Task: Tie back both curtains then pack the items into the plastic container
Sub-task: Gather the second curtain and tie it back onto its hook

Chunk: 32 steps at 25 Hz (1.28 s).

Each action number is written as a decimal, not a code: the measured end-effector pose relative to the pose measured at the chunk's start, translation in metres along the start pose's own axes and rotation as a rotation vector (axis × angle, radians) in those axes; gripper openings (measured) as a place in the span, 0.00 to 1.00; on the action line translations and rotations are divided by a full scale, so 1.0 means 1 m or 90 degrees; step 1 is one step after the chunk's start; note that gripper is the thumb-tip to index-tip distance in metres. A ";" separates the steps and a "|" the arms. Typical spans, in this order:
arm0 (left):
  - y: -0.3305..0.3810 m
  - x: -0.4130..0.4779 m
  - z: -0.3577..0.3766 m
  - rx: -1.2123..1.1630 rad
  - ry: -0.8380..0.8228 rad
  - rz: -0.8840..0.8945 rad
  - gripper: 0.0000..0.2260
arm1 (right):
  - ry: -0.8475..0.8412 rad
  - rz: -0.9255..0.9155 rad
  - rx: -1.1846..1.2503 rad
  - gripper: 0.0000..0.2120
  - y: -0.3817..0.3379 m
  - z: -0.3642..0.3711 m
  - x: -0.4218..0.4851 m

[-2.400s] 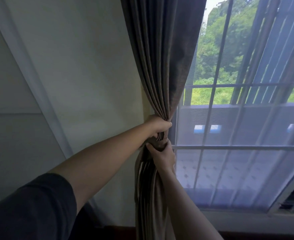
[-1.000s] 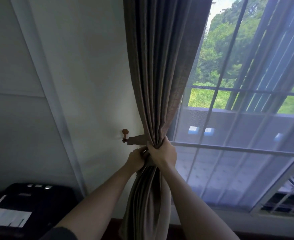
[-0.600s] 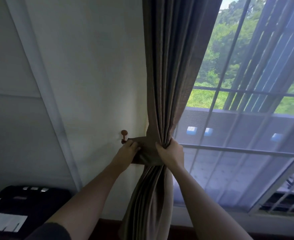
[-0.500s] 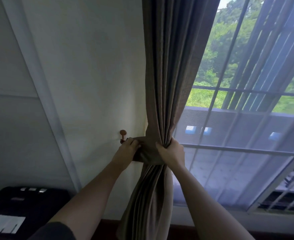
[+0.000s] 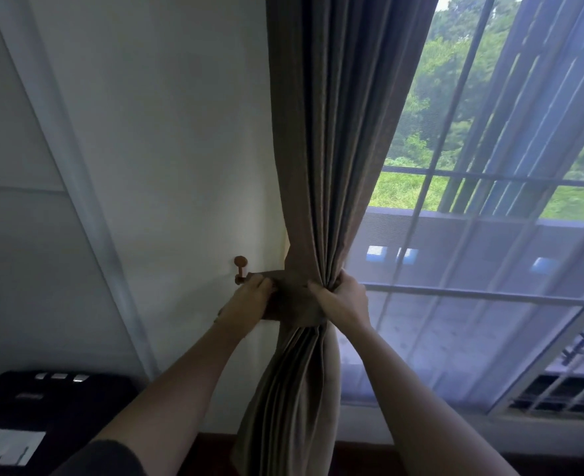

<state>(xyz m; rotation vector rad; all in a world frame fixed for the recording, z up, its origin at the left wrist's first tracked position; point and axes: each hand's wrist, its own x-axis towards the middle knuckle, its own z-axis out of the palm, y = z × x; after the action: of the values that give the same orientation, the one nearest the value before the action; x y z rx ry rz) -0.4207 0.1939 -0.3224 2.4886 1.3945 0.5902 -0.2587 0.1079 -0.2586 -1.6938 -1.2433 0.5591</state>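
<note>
You face a pale wall [image 5: 167,132] with a window [image 5: 510,180] to its right. A sheer white curtain [image 5: 472,321] covers the glass, and green trees and a railing show through it. A heavy brown curtain [image 5: 331,132] hangs where wall meets window, gathered to a narrow waist and spreading again below. A small brown hook [image 5: 240,266] sticks out of the wall just left of that waist. Low on the left sits a black machine [image 5: 53,403] with a white sheet on top.

Both your arms reach up to the curtain's waist. Your left hand [image 5: 245,304] pinches the end of the fabric tieback [image 5: 290,300] just beside the hook, fingers curled over the band. Your right hand [image 5: 343,300] grips the bunched folds on the window side, fingers wrapped round them and touching the band. The tieback lies across the front of the curtain between your two hands; you cannot tell whether its end is on the hook
</note>
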 end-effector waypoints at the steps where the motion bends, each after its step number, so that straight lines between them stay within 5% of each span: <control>1: 0.018 0.001 0.002 -0.082 0.013 -0.063 0.14 | -0.017 -0.007 -0.011 0.08 0.001 -0.002 -0.001; 4: 0.047 0.002 0.019 -0.447 0.094 -0.270 0.11 | -0.052 -0.027 -0.038 0.13 0.004 -0.007 0.000; 7: 0.044 0.006 0.017 -0.227 0.113 -0.252 0.10 | -0.107 -0.047 -0.037 0.14 0.004 -0.014 0.006; 11: 0.041 0.006 0.006 -0.232 0.055 -0.225 0.11 | -0.168 -0.050 -0.024 0.15 0.007 -0.016 0.012; 16: 0.035 -0.008 0.011 -0.756 -0.117 -0.300 0.03 | -0.247 -0.056 0.009 0.15 0.010 -0.017 0.015; 18: 0.030 -0.008 0.015 -0.876 -0.146 -0.255 0.10 | -0.273 -0.059 0.017 0.16 0.012 -0.020 0.019; 27: 0.052 -0.003 0.024 -0.812 -0.148 -0.203 0.20 | -0.382 -0.012 0.127 0.18 0.016 -0.026 0.024; 32: 0.063 -0.005 0.022 -0.823 -0.137 -0.242 0.08 | -0.440 0.043 0.237 0.26 0.038 -0.034 0.024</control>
<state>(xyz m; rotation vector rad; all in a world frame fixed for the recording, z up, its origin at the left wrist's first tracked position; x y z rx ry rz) -0.3656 0.1567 -0.3190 1.1843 0.8684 0.7542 -0.2045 0.1144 -0.2723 -1.2608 -1.4322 1.4048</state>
